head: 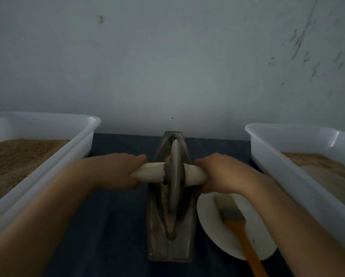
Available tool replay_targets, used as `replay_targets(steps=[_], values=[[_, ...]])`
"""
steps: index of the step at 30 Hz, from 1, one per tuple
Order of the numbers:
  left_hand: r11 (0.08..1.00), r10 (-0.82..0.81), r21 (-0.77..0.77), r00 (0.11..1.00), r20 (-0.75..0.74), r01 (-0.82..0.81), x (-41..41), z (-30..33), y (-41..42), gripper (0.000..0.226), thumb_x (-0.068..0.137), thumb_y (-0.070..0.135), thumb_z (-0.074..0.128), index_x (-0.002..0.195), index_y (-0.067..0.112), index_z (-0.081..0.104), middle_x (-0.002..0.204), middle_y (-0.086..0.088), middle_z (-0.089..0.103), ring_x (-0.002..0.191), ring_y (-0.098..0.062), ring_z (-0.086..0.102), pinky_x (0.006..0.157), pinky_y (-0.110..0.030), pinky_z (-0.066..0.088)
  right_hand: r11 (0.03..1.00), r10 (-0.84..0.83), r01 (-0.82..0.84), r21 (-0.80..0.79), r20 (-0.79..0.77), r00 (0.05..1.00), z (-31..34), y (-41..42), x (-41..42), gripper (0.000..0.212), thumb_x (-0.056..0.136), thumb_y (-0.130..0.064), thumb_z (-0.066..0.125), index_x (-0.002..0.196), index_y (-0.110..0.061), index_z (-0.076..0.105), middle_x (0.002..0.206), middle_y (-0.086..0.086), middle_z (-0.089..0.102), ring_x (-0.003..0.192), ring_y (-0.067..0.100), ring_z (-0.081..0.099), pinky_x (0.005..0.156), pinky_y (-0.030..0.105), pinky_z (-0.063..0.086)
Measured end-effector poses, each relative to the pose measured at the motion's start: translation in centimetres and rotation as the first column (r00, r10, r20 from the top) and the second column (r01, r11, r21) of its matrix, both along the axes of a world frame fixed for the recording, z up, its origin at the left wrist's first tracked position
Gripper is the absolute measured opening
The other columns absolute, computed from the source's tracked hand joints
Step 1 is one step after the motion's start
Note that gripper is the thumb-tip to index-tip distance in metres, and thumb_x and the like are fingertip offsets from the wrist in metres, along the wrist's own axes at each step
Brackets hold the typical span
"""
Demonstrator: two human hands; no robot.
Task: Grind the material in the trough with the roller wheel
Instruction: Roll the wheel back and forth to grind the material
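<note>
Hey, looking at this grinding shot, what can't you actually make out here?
From the head view:
- Trough floor under the roller wheel: hidden by the wheel and the material.
- Left hand and right hand palms and fingertips: wrapped round the handle, out of sight.
- Left tub and right tub: cut off by the frame edges.
- Brush handle end: cut off at the bottom edge.
- Plate: partly covered by the right arm.

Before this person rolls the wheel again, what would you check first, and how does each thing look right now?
1. Left hand grips its end of the handle: ok.
2. Right hand grips the other end: ok.
3. Roller wheel sits upright in the trough: ok.
4. Material lies in the groove beside the wheel: ok.
5. Brush rests on the plate, outside the trough: ok.
6. Trough steady on the table: cannot tell.
</note>
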State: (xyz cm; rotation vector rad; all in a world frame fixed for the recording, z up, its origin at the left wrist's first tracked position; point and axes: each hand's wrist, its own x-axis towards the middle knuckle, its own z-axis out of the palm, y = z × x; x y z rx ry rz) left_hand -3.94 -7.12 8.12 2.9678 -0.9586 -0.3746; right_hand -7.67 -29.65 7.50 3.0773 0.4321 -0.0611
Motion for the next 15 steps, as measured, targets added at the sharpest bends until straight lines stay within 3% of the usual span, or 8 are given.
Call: replay_targets(steps=[2,4,6,9,12,14,15], values=[[1.000,0.025,-0.009,0.982,0.186,-0.023,1.0,-1.2,-0.2,0.020,0.092,0.030,0.051,0.102,0.024,0.034,0.109,0.000,0.051,0.093,-0.015,0.050,0.082,-0.029,0.038,0.998,-0.031,0.024,0.050,0.140,0.990,-1.1,-0.3,1.2,0.027,0.084,-0.026,0.061,0.108,-0.018,0.053,0.098,0.000,0.058,0.092,0.020,0.059,0.053,0.021,0.029],[0.999,0.044,-0.018,0.904,0.425,-0.040,2.0,-2.7,-0.5,0.027,0.093,0.035,0.047,0.113,0.021,0.035,0.117,0.001,0.049,0.105,-0.018,0.050,0.087,-0.031,0.037,0.999,-0.043,0.034,0.036,0.296,0.954,-2.4,-0.5,2.4,0.022,0.084,-0.025,0.059,0.103,-0.019,0.049,0.101,0.000,0.059,0.092,0.021,0.058,0.059,0.027,0.026],[0.996,0.085,-0.070,0.815,0.573,-0.054,2.8,-4.0,-0.8,0.032,0.093,0.037,0.046,0.120,0.022,0.035,0.119,0.002,0.048,0.108,-0.019,0.049,0.088,-0.032,0.036,0.999,-0.049,0.044,0.021,0.426,0.903,-3.5,-0.8,3.5,0.021,0.085,-0.025,0.057,0.104,-0.019,0.048,0.104,0.000,0.058,0.095,0.022,0.055,0.068,0.029,0.024],[0.987,0.134,-0.153,0.731,0.669,-0.041,3.4,-5.2,-1.1,0.033,0.092,0.035,0.048,0.121,0.024,0.037,0.115,0.003,0.047,0.103,-0.017,0.048,0.086,-0.030,0.034,0.998,-0.062,0.051,0.036,0.501,0.863,-4.4,-1.0,4.4,0.026,0.084,-0.028,0.059,0.106,-0.020,0.049,0.107,0.000,0.058,0.098,0.021,0.051,0.070,0.030,0.020],[0.981,0.156,-0.190,0.705,0.692,-0.031,3.5,-5.8,-1.2,0.033,0.091,0.035,0.050,0.120,0.024,0.038,0.113,0.003,0.047,0.101,-0.017,0.047,0.084,-0.029,0.033,0.998,-0.063,0.051,0.037,0.527,0.848,-4.5,-1.1,4.5,0.032,0.084,-0.030,0.060,0.112,-0.020,0.048,0.112,0.000,0.057,0.103,0.021,0.050,0.078,0.031,0.024],[0.975,0.173,-0.218,0.715,0.677,-0.029,3.4,-5.9,-1.1,0.032,0.092,0.035,0.049,0.120,0.023,0.038,0.113,0.003,0.048,0.101,-0.017,0.047,0.085,-0.029,0.033,1.000,-0.029,0.031,0.004,0.504,0.863,-4.2,-1.0,4.0,0.054,0.085,-0.033,0.059,0.133,-0.023,0.036,0.125,-0.001,0.050,0.116,0.020,0.043,0.096,0.034,0.024],[0.973,0.182,-0.231,0.721,0.669,-0.032,3.4,-5.9,-1.0,0.032,0.092,0.035,0.049,0.120,0.023,0.038,0.113,0.003,0.048,0.101,-0.017,0.047,0.085,-0.029,0.033,1.000,-0.009,0.022,-0.022,0.478,0.878,-3.6,-1.0,3.4,0.073,0.084,-0.037,0.060,0.144,-0.025,0.021,0.135,0.000,0.042,0.125,0.021,0.034,0.107,0.039,0.017]])
